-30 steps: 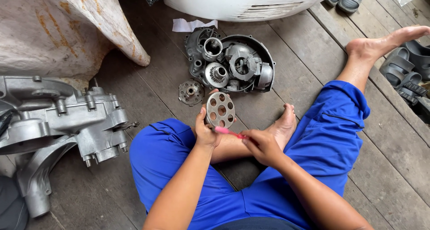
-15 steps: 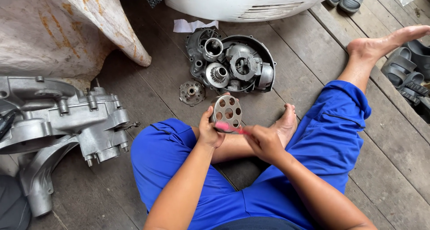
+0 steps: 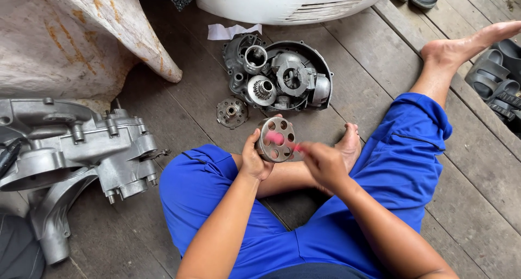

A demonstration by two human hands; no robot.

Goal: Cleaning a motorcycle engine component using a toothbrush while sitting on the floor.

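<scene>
A plank floor (image 3: 179,102) of dark weathered wood carries everything, and the person sits on it in blue trousers with bare feet. At the floor's far edge lies a white curved body panel (image 3: 293,2), and in the far left corner a rusty cream-coloured cover (image 3: 76,40). Along the left edge sits a large silver engine casing (image 3: 70,148), well apart from the hands. Toward the far middle lies a dark round housing (image 3: 282,75) packed with gears and metal parts, with a small gear-like disc (image 3: 232,112) just beside it on the near left. Grey sandals (image 3: 491,78) rest at the right edge.

In front of the lap, above the crossed leg, the left hand (image 3: 254,159) is closed on the edge of a round metal plate with holes (image 3: 275,139), holding it upright and tilted. The right hand (image 3: 321,164) is closed round a small pink tool (image 3: 282,141), blurred, whose tip touches the plate's face.
</scene>
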